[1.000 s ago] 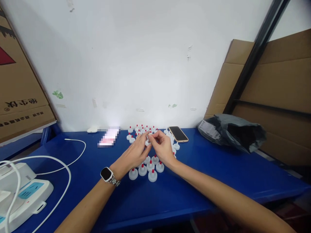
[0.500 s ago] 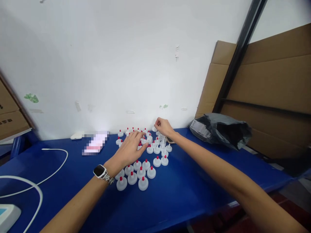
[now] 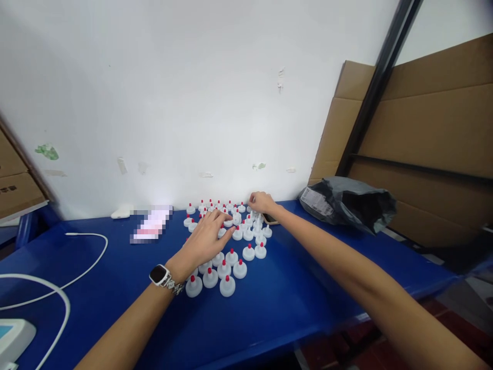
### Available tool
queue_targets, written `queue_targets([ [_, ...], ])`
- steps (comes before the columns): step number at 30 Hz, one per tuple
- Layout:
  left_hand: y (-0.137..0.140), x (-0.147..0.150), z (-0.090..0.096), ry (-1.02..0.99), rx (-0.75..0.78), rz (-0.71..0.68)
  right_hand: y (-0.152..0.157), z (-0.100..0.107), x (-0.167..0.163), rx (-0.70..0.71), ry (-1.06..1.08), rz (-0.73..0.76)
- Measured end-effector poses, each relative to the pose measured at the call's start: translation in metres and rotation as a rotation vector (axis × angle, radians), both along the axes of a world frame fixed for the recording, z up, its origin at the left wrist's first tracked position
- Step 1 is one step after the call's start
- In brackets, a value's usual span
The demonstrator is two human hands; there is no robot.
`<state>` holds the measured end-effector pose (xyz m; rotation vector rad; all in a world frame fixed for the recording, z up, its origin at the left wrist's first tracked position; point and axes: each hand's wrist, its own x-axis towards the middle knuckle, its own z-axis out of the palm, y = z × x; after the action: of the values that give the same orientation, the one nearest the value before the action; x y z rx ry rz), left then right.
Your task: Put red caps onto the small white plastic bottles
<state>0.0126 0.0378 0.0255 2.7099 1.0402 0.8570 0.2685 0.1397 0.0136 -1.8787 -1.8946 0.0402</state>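
Many translucent white nozzle caps stand on the blue table; most carry a small red tip, such as the front cap (image 3: 227, 287). Toward the right of the group, a few have bare white spouts, like the bare cap (image 3: 266, 232). My left hand (image 3: 206, 237) lies over the middle of the group, fingers stretched and thumb apart, hiding some caps. At the back by the wall, my right hand (image 3: 262, 203) is closed in a pinch just above a white cap. What its fingertips hold is too small to make out.
A phone (image 3: 270, 219) lies partly under my right wrist. To the right are a grey plastic mailing bag (image 3: 346, 203) and cardboard (image 3: 431, 118). On the left lie a pixelated flat item (image 3: 152, 224), a white case (image 3: 122, 211), a white cable (image 3: 105, 252) and a white device (image 3: 17, 339).
My right hand has shifted slightly right, away from a back cap that now shows a red tip. The left hand stays nearly in place, and the view has tilted slightly.
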Motion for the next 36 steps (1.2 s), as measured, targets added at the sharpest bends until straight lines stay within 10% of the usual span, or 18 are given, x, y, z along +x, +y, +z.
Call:
queue_targets([
  [7, -0.006, -0.010, 0.002, -0.039, 0.004, 0.036, -0.030, 0.013, -0.012, 0.091, 0.171, 0.069],
  [14, -0.006, -0.010, -0.001, -0.026, 0.010, 0.060, -0.100, 0.025, -0.074, 0.061, 0.635, 0.577],
  [23, 0.000, -0.024, -0.003, -0.003, 0.031, 0.023, -0.103, 0.017, -0.054, 0.036, -0.121, 0.451],
  [36, -0.004, -0.021, -0.006, 0.025, -0.003, -0.024, -0.084, 0.010, -0.076, -0.025, -0.302, 0.333],
])
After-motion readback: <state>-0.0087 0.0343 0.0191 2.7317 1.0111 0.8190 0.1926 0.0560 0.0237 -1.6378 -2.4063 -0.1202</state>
